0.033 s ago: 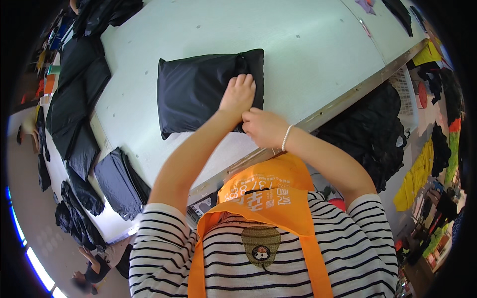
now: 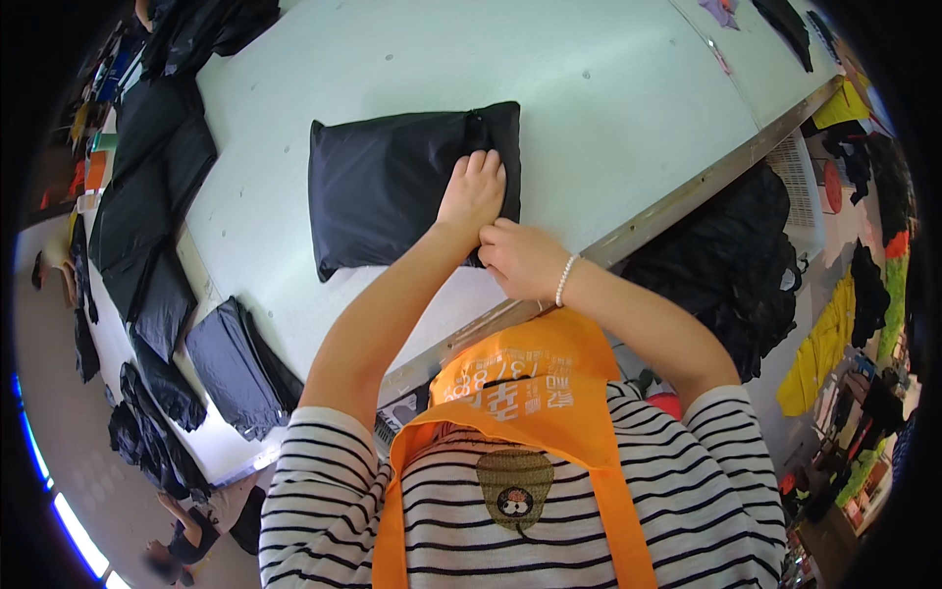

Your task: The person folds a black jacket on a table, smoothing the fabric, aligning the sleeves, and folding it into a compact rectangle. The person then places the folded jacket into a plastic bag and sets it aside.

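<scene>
Head view: looking down over a person in a striped top and orange apron at a long pale table [image 2: 628, 88].
Table: the largest thing here, running from near left to far right, its bare middle serving as the work surface.
Dark garments, left: black pieces [image 2: 147, 196] overlap along the table's left edge, seemingly stacked aside to keep the middle free.
Black heap, right: a mound of black cloth [image 2: 746, 255] sits below the table's near edge; I cannot tell what holds it.
Folded black bag: a flat, glossy packed garment [image 2: 383, 187] lies in the table's middle.
Left hand: [image 2: 473, 191] pressed flat on the bag's right end, fingers together, apparently pinning it down.
Right hand: [image 2: 522, 260] curled at the bag's near right corner, fingertips pinched on its edge.
</scene>
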The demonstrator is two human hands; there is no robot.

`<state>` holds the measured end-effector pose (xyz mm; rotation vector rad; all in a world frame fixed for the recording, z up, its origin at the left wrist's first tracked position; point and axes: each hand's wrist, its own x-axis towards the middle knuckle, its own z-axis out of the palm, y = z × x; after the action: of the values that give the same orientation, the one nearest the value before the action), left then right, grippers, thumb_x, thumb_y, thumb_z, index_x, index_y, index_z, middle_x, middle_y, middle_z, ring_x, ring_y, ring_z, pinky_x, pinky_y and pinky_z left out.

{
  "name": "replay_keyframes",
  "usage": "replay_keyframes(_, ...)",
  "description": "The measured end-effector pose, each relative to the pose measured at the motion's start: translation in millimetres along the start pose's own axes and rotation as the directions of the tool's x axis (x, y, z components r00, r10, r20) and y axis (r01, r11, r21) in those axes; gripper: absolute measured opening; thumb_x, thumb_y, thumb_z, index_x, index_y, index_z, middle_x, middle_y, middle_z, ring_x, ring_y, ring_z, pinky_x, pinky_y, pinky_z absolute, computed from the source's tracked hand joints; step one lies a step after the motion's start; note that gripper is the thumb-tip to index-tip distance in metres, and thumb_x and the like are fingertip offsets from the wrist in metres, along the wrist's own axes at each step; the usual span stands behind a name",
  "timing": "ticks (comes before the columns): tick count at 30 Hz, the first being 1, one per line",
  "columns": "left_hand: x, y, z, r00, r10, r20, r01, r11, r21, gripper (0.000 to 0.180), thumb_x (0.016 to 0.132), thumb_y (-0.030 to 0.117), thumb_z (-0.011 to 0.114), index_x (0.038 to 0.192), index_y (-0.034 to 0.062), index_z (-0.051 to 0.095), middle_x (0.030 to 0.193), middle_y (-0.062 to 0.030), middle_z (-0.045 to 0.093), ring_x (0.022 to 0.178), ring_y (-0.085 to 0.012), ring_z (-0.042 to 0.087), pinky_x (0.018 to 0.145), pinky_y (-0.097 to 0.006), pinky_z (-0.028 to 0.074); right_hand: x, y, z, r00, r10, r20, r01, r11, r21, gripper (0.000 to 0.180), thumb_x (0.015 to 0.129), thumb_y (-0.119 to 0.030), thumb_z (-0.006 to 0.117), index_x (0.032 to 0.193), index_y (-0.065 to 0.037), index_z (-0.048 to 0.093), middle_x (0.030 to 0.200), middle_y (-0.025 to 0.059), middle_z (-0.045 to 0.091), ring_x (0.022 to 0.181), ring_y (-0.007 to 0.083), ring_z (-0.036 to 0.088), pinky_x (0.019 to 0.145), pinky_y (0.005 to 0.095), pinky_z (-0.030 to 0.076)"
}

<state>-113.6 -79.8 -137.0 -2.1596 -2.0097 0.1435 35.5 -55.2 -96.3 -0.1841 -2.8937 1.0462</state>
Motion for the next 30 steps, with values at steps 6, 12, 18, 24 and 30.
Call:
replay_keyframes(6, 12.6, -69.3, -52.8, 0.963, -0.113, -0.246, -0.084, 0.739, -0.668, 0.040, 0.081, 0.018, 0.066, 0.118, 0.0075, 0.058, 0.121, -0.0112, 0.057, 0.115, -0.0328, 0.050, 0.100, -0.044, 0.038, 12.6, 10.0, -19.6, 0.729, 0.354, -0.587, -0.283, 0.935, 0.213, 0.046, 0.084, -0.012, 0.062, 0.127, -0.005, 0.049, 0.107, 0.0139, 0.053, 0.095, 0.0336, 0.056, 0.079, 0.0388, 0.049)
replay_keyframes(12, -2.0, -57.7, -0.7, 0.982, -0.186, -0.013, 0.177, 0.952, -0.250, 0.064, 0.088, 0.046, 0.052, 0.144, 0.0205, 0.036, 0.149, -0.0087, 0.032, 0.134, -0.0332, 0.031, 0.109, -0.051, 0.023, 69.7, 44.0, -8.6, 0.709, 0.589, -0.388, -0.618, 0.784, 0.060, 0.043, 0.087, -0.014, 0.055, 0.126, 0.003, 0.049, 0.090, 0.0155, 0.061, 0.080, 0.0320, 0.061, 0.068, 0.0400, 0.051)
replay_keyframes(18, -3.6, -40.3, 14.3, 0.949, -0.316, -0.003, 0.303, 0.914, -0.270, 0.058, 0.089, 0.031, 0.046, 0.142, 0.0090, 0.037, 0.147, -0.0136, 0.036, 0.132, -0.0332, 0.035, 0.108, -0.049, 0.025, 102.2, 48.2, -10.9, 0.854, 0.429, -0.295, -0.507, 0.816, -0.278, 0.030, 0.081, -0.009, 0.054, 0.107, 0.003, 0.059, 0.079, 0.0117, 0.064, 0.071, 0.0293, 0.064, 0.063, 0.0404, 0.052)
replay_keyframes(24, 13.9, -99.8, -14.6, 0.951, -0.284, 0.124, 0.280, 0.614, -0.738, 0.071, 0.075, 0.016, 0.064, 0.135, -0.0097, 0.036, 0.122, -0.0223, 0.056, 0.118, -0.0336, 0.051, 0.100, -0.042, 0.039, 100.9, 67.0, -3.9, 0.878, 0.159, -0.451, -0.306, 0.912, -0.274, 0.010, 0.081, -0.002, 0.058, 0.087, 0.005, 0.060, 0.080, 0.0165, 0.052, 0.080, 0.0310, 0.053, 0.073, 0.0388, 0.045)
replay_keyframes(30, 35.3, -110.7, 33.8, 0.905, -0.376, 0.197, 0.411, 0.662, -0.626, 0.031, 0.094, 0.026, 0.045, 0.114, 0.0087, 0.062, 0.110, -0.0124, 0.063, 0.102, -0.0317, 0.058, 0.088, -0.044, 0.044, 136.6, 96.0, -27.8, 0.819, 0.476, -0.321, -0.445, 0.880, 0.170, 0.025, 0.088, -0.010, 0.058, 0.111, -0.001, 0.054, 0.093, 0.0209, 0.062, 0.089, 0.0400, 0.059, 0.077, 0.0449, 0.049)
